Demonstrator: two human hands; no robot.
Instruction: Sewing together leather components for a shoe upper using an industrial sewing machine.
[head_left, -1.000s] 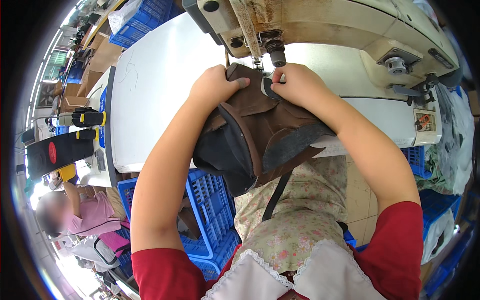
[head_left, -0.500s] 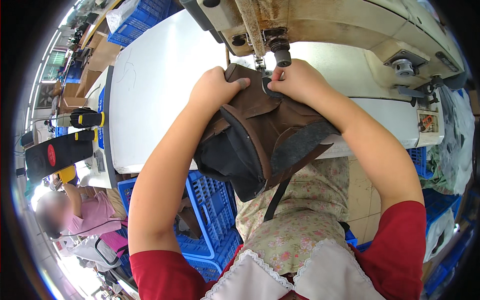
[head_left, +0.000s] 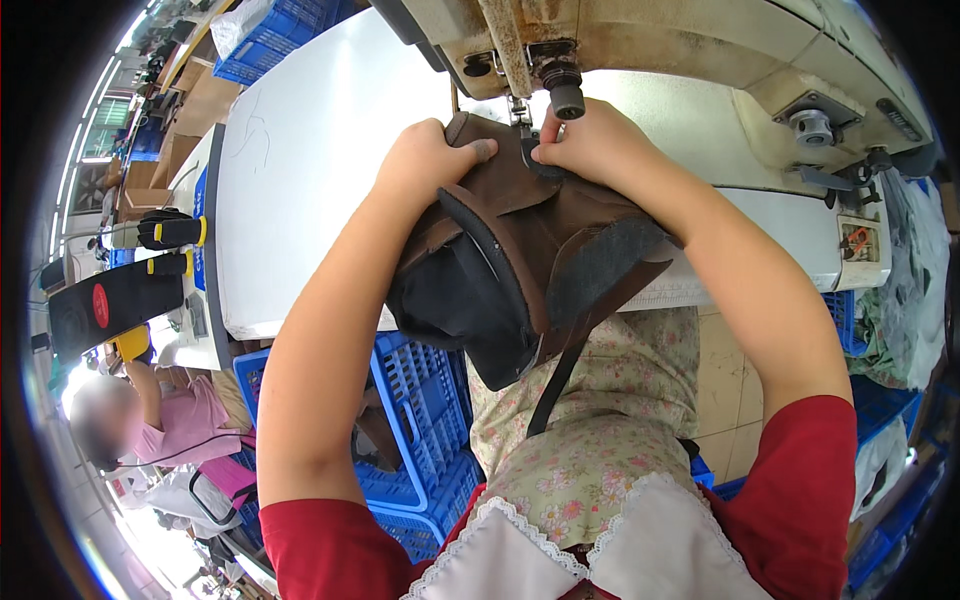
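Observation:
Under the sewing machine's presser foot [head_left: 520, 115] lies the upper end of a brown leather-like bag [head_left: 495, 185] with black lining [head_left: 465, 300] showing. My left hand [head_left: 425, 160] grips its upper left edge, thumb on top and fingers behind. Just right of the presser foot, my right hand [head_left: 590, 145] pinches a small dark strip [head_left: 533, 155] between thumb and fingertips against the brown material. The bag's lower part hangs over the table's front edge above my lap. The needle's tip is too small to make out.
The machine's head [head_left: 680, 50] spans the top right above a white table [head_left: 300, 180]. Blue crates [head_left: 415, 430] stand below left, and another blue crate [head_left: 275, 40] is at the far left. A person in pink [head_left: 190, 415] sits at the left by another machine.
Both hands and the bag have shifted slightly up toward the machine. The dark strip, which stood out in a curve by my right fingers, now lies flatter beside the presser foot.

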